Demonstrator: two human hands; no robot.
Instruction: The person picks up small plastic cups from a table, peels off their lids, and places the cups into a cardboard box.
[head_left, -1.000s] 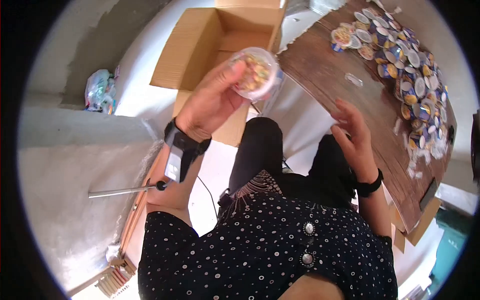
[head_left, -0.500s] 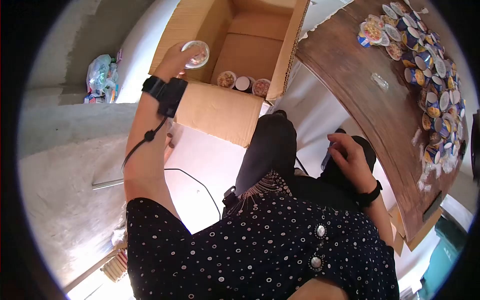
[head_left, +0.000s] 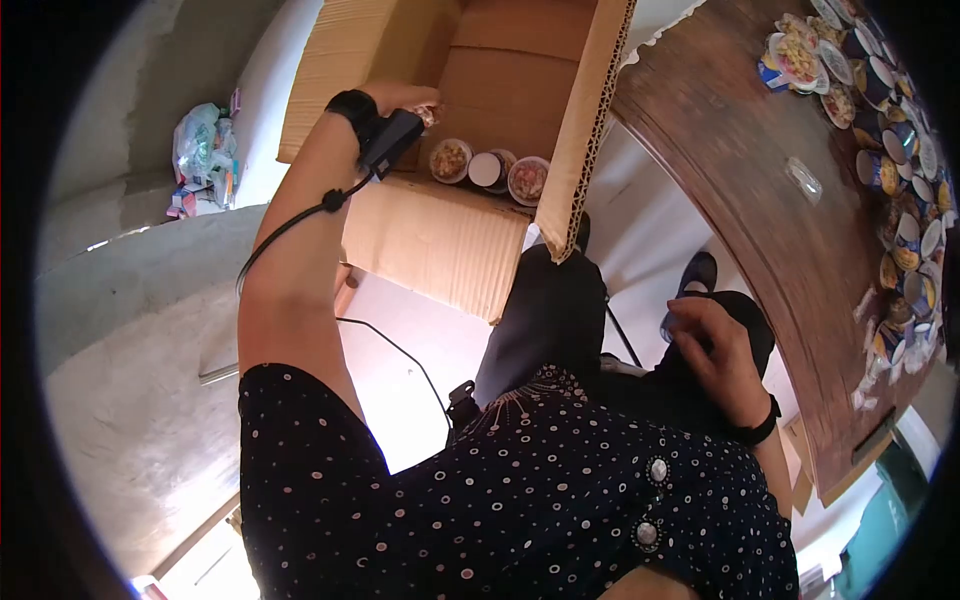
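Observation:
My left hand (head_left: 398, 97) is inside the near left part of an open cardboard box (head_left: 432, 238), closed around a small snack cup (head_left: 429, 115). Only a little of that cup's mixed filling shows past my fingers. Along the box's near wall stand a cup of yellowish pieces (head_left: 450, 160), a cup with a white round end up (head_left: 487, 169) and a cup of reddish pieces (head_left: 528, 181). Over my dark-trousered knee rests my right hand (head_left: 716, 356), its fingers loosely bent and apart, with nothing in it.
A brown wooden table (head_left: 720, 150) runs down the right side, with many blue-and-yellow cups (head_left: 880, 170) heaped along its far side. A clear plastic piece (head_left: 803, 180) lies on it. Plastic bags (head_left: 205, 150) sit at the left. A black cable (head_left: 400, 355) hangs below the box.
My left hand has moved right and down into the box with the cup, which is now mostly hidden. My right hand stays over the knee. The view has shifted slightly.

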